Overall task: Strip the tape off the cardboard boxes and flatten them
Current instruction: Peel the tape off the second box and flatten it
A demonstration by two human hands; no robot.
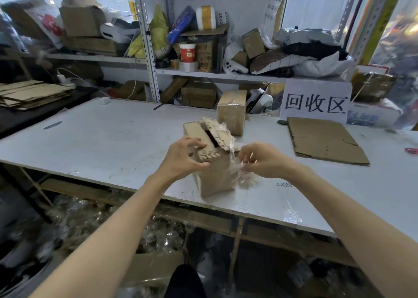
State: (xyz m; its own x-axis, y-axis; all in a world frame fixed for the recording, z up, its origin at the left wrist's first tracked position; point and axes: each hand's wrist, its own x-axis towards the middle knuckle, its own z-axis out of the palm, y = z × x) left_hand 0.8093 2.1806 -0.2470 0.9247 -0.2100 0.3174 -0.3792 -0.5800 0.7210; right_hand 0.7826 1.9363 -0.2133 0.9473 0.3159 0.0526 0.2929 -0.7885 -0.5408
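**Peel the Tape Slow and Close**

The small brown cardboard box (214, 177) stands upright near the front edge of the white tabletop (108, 143). Its top flaps are torn and partly open. A crinkly strip of clear tape (233, 164) hangs off its right side.

Our left hand (183, 159) grips the top of the box, with the fingers (194, 141) curled over a flap and the thumb on the front. Our right hand (262, 162) pinches the loose tape, its fingers pressed together on it.

We think the tape is only partly off. To do this well, we should hold the box firm with the left hand. Then we pull the tape down and away, close to the cardboard, in one long pull. A fast yank may snap the tape or rip the box. After that we can press the box flat.

Behind it a second brown box wrapped in shiny tape (231, 113) waits. A flat brown cardboard sheet (325, 139) lies off to the right.
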